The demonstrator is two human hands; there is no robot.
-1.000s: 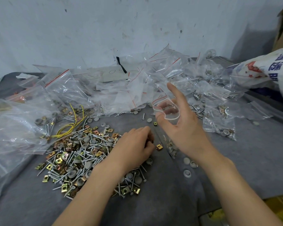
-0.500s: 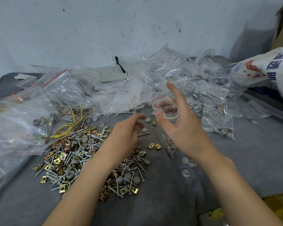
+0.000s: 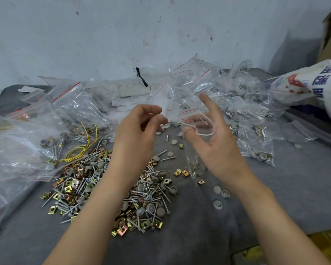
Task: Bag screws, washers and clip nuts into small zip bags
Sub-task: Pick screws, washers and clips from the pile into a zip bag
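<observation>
My right hand (image 3: 222,153) grips a small clear zip bag (image 3: 192,150) by its red-lined mouth and holds it open above the grey cloth. Some screws and clip nuts lie in the bag's hanging bottom. My left hand (image 3: 136,134) is raised just left of the bag's mouth. Its fingers are curled, and they pinch what looks like a thin screw. Below both hands lies a loose pile of screws, grey washers and brass clip nuts (image 3: 103,178).
Empty zip bags (image 3: 189,88) are heaped at the back, with filled ones (image 3: 256,150) on the right. Large clear bags (image 3: 17,146) and a yellow wire (image 3: 80,150) lie left. A white printed sack (image 3: 313,88) sits far right. Loose grey washers (image 3: 217,204) lie near my right wrist.
My left hand rose from the pile with its fingers curled and moved up towards the bag's mouth. My right hand kept the bag open in nearly the same place.
</observation>
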